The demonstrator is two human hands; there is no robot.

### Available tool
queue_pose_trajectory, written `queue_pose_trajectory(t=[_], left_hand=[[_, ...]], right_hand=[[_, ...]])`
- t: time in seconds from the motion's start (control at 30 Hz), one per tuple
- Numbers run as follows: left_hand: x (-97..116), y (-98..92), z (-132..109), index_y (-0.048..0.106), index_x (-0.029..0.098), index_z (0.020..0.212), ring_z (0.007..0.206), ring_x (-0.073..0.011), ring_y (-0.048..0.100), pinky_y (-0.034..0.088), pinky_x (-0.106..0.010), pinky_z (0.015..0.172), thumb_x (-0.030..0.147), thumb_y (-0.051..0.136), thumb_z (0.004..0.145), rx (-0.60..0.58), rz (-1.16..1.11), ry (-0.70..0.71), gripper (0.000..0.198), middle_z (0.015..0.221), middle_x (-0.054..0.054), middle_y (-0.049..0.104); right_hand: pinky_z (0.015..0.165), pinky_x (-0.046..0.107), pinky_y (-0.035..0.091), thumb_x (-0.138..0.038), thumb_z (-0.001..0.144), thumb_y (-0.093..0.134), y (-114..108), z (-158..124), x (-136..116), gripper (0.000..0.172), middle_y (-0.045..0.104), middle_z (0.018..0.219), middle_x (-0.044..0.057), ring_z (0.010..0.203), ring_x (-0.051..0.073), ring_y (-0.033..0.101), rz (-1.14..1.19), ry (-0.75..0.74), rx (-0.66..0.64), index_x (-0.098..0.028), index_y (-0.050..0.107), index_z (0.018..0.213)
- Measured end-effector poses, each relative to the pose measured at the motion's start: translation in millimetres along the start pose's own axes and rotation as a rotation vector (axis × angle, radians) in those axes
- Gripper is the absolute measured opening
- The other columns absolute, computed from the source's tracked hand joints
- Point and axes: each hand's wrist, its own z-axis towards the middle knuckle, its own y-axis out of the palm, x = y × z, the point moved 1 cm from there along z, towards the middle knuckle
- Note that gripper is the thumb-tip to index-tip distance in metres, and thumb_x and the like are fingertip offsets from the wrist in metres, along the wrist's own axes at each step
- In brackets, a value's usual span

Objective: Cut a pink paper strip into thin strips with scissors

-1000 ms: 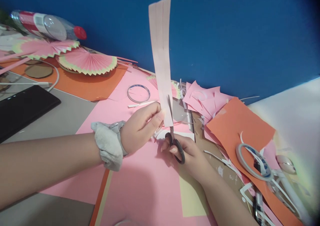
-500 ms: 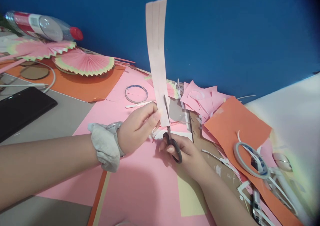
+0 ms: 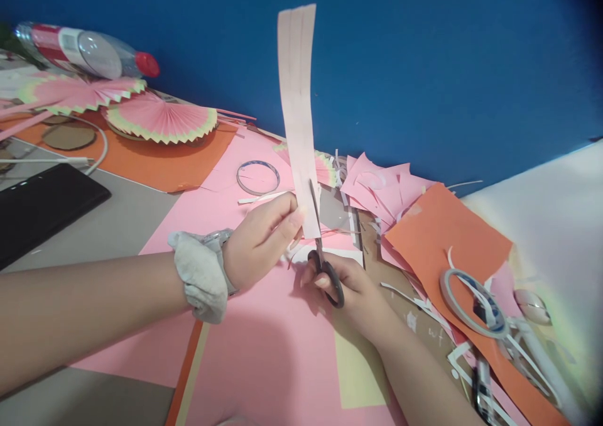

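Observation:
My left hand (image 3: pixel 261 240) pinches the lower end of a tall pale pink paper strip (image 3: pixel 298 118) and holds it upright against the blue wall. A grey scrunchie and a watch sit on that wrist. My right hand (image 3: pixel 351 291) grips black-handled scissors (image 3: pixel 323 253) from below, fingers through the loops. The blades point up into the strip's bottom edge, close beside my left fingertips. Lengthwise lines run down the strip.
Pink sheets (image 3: pixel 264 344) and orange sheets (image 3: pixel 438 244) cover the table. Folded pink fans (image 3: pixel 160 121) and a plastic bottle (image 3: pixel 85 52) lie at the far left, a black tablet (image 3: pixel 42 203) nearer. Tape rings (image 3: pixel 258 178) (image 3: pixel 466 303) and paper scraps lie around.
The strip and both hands drifted a little left and then steadied. The scissors stay at the strip's lower edge.

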Motion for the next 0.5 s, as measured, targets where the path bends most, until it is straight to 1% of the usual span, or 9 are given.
queue_pose_trajectory(t=[0.3,0.5], left_hand=[[1.1,0.8,0.6,0.043,0.019,0.079,0.049,-0.0087,0.044,0.034,-0.024,0.046,0.04,0.036,0.095,0.002,0.019,-0.007,0.027,0.061,0.003,0.046],[2.4,0.5,1.9,0.042,0.019,0.075,0.049,-0.0081,0.038,0.033,-0.025,0.048,0.039,0.036,0.095,0.007,0.055,0.036,0.029,0.06,0.003,0.042]], right_hand=[[0.049,0.024,0.035,-0.055,0.082,0.057,-0.1,-0.2,1.5,0.039,0.054,0.055,-0.001,0.048,0.012,0.047,0.003,-0.001,0.006,-0.016,0.058,0.078],[0.049,0.025,0.034,-0.055,0.082,0.056,-0.9,0.3,2.1,0.04,0.054,0.054,-0.002,0.047,0.012,0.047,-0.016,-0.013,0.003,-0.016,0.058,0.078]])
